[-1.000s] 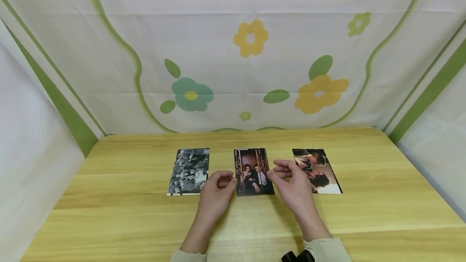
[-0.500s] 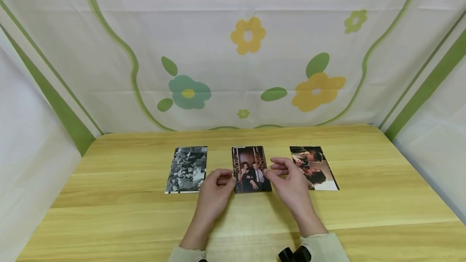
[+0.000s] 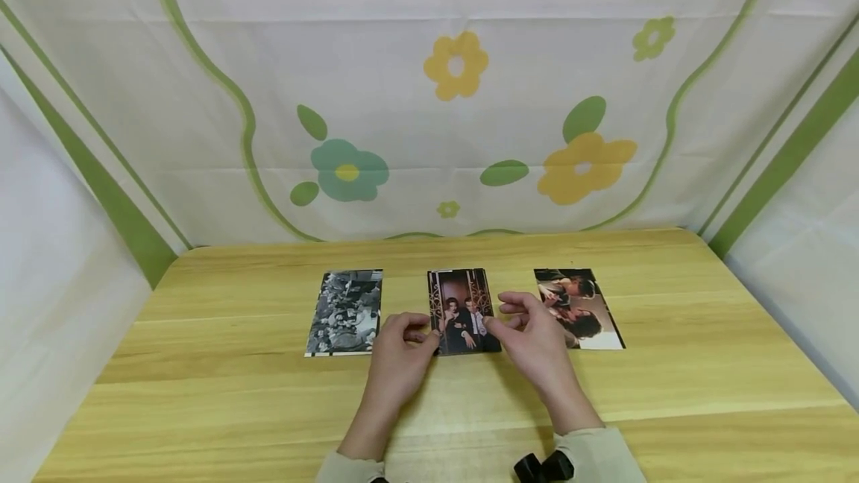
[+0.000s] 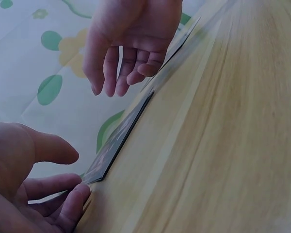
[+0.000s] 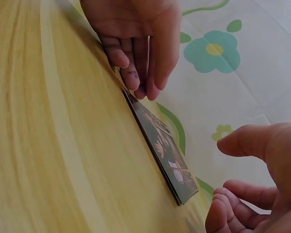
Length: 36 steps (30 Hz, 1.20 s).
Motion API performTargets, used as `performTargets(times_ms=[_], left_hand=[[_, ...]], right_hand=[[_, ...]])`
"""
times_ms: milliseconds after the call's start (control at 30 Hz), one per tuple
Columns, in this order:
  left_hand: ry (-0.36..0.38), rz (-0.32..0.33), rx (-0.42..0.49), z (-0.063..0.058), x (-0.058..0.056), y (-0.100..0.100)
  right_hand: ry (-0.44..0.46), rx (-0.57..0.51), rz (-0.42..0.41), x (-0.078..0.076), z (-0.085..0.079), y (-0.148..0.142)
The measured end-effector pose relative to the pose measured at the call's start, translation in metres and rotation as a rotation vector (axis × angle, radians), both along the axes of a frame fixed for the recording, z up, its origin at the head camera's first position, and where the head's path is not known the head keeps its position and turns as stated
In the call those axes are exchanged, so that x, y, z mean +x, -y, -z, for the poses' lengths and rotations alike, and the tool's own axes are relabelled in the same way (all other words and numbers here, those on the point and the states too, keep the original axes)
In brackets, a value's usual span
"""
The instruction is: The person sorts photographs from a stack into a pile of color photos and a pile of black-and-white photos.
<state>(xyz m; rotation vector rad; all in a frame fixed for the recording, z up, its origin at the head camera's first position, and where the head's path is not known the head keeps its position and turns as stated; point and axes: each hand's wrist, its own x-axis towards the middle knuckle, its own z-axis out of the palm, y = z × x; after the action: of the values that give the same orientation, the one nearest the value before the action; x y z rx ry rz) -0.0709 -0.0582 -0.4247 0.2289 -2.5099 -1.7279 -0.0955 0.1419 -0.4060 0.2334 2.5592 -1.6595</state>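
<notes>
Both left hand (image 3: 400,356) and right hand (image 3: 537,340) are loose, gripping nothing, either side of the middle photo (image 3: 463,304) lying on the table (image 3: 463,423), seemingly squaring its edges, so the next move needs light, even nudges

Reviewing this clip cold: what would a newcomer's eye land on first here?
Probably the dark middle photo on the wooden table, framed by the person's left grip and right grip. Next come the black-and-white photo to its left and the colour photo to its right. Behind them, the white cloth stands out with its large yellow and teal flowers.
</notes>
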Motion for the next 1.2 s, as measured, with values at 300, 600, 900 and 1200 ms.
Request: performTargets(times_ms=[300, 600, 900, 1200], left_hand=[[-0.005, -0.021, -0.047, 0.001, 0.001, -0.004], [0.02, 0.018, -0.053, 0.002, 0.002, -0.008], [-0.002, 0.049, -0.101, 0.006, 0.002, -0.01], [0.009, 0.028, -0.138, 0.006, 0.003, -0.011]], right_hand=[[0.023, 0.038, -0.017, 0.001, 0.001, -0.002], [0.064, 0.055, -0.021, 0.002, 0.004, -0.002], [0.067, 0.068, -0.036, 0.002, 0.005, -0.001], [0.071, 0.066, -0.044, 0.002, 0.006, 0.001]])
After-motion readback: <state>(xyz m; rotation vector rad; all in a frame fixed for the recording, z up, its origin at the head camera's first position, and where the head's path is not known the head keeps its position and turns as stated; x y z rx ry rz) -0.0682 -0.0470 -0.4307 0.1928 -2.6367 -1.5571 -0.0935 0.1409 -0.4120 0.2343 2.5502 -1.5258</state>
